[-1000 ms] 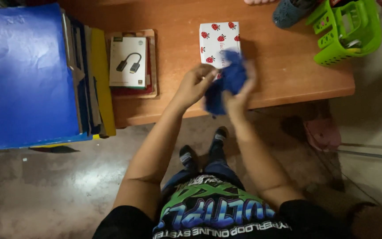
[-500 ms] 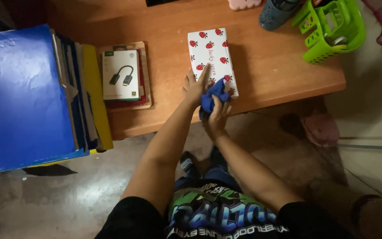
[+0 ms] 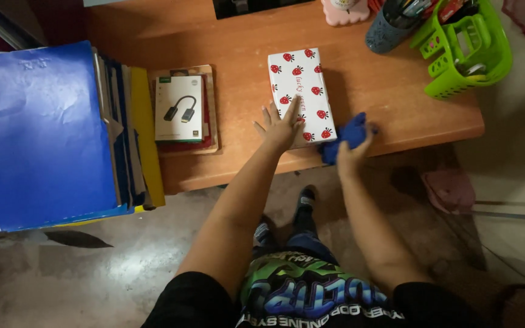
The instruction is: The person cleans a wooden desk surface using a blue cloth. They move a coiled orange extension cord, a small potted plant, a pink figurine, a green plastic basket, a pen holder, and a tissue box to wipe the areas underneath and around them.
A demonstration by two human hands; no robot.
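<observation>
Our hands sit apart on the wooden tabletop (image 3: 226,164): our left hand (image 3: 282,124) lies flat with fingers spread on the near end of the white box with red strawberries (image 3: 308,79), while our right hand (image 3: 352,152) is clenched around a crumpled blue cloth (image 3: 349,132) pressed to the tabletop just right of the box. We judge the wiping as partway, with the box's top not yet reached by the cloth.

light: dim, warm indoor | shadows: soft | focus: slightly soft | glare: mild
</observation>
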